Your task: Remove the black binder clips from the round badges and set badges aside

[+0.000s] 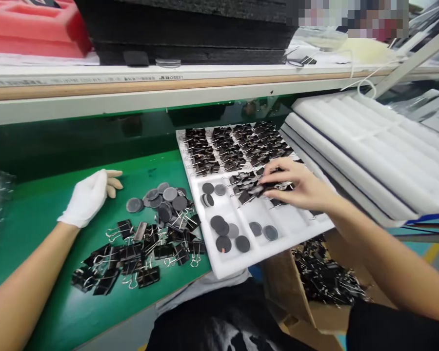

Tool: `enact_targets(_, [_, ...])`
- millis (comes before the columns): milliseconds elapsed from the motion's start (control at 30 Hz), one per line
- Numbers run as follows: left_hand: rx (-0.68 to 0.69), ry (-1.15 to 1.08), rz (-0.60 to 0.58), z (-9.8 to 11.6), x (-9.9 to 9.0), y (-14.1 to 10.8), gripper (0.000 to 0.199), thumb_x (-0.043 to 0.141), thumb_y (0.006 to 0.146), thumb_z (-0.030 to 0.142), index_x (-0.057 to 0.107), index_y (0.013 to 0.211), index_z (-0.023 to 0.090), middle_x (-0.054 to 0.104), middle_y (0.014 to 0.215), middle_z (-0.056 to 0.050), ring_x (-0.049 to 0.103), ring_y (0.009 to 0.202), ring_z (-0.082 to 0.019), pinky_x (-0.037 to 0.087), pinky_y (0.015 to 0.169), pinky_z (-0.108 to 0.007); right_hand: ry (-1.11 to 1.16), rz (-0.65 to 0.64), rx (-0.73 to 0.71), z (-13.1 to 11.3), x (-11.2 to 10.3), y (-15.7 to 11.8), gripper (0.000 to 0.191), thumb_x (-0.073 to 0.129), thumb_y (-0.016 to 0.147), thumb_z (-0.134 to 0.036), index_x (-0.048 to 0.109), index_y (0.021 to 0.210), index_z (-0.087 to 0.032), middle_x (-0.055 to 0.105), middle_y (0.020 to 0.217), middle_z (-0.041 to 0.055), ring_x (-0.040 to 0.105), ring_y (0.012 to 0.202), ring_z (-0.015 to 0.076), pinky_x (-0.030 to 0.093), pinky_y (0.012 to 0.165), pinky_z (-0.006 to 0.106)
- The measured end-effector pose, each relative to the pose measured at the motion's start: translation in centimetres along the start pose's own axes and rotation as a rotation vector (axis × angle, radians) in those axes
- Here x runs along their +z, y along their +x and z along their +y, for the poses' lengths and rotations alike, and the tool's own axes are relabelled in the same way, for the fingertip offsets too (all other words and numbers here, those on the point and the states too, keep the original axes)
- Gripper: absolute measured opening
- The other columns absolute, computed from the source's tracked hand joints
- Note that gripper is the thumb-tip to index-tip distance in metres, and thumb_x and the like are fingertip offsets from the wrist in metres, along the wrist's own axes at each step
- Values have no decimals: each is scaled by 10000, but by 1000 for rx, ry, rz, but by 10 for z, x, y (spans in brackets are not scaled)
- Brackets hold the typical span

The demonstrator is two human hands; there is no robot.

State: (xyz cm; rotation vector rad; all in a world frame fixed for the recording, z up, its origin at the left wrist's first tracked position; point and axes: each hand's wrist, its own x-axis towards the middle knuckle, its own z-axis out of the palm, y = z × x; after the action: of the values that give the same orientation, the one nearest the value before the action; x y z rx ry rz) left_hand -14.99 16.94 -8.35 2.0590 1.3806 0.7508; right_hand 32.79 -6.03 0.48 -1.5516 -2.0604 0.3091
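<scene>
My right hand (296, 185), bare, reaches into the white foam tray (219, 265). Its thumb and fingers close around a dark binder clip (258, 190), partly hidden by the fingers, among other black clips in the compartment. My left hand (89, 197) wears a white glove with bare fingertips. It rests on the green tabletop, fingers loosely bent and holding nothing. Near it lie a pile of round dark grey discs (164, 197) and a heap of black binder clips (131, 258) with silver handles. Several loose discs (223, 229) lie in the tray's near compartments.
Rows of clips (219, 148) fill the tray's far half. Stacked white foam trays (373, 146) stand at right. Below sits a cardboard box (300, 292) with many clips. A shelf (131, 80) crosses the back, bearing black foam (190, 34) and red foam (36, 31).
</scene>
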Motion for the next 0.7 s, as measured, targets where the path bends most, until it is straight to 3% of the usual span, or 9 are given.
enact_targets(100, [-67, 21, -36, -1, 3, 0, 460, 387, 1011, 509, 722, 892, 217, 753, 907, -56, 696, 924, -251, 523, 860, -371, -282, 58, 45, 17, 28, -34, 202, 709, 974, -452, 834, 1042, -310, 638, 1210, 124, 557, 1208, 360, 378, 1000, 586])
enact_targets(233, [-96, 43, -53, -2, 5, -1, 461, 376, 1025, 490, 744, 1129, 233, 731, 872, -26, 669, 839, -228, 505, 822, -353, -438, 102, 68, 28, 54, -49, 246, 631, 1023, -436, 814, 1098, -291, 595, 1281, 150, 521, 1227, 374, 345, 931, 532])
enact_targets(700, [-69, 50, -39, -6, 7, -2, 388, 416, 1042, 432, 752, 1116, 252, 750, 885, -5, 660, 804, -205, 509, 807, -351, -471, 76, 60, 27, 46, -40, 210, 623, 1013, -381, 795, 1079, -282, 617, 1256, 133, 534, 1221, 367, 364, 925, 517])
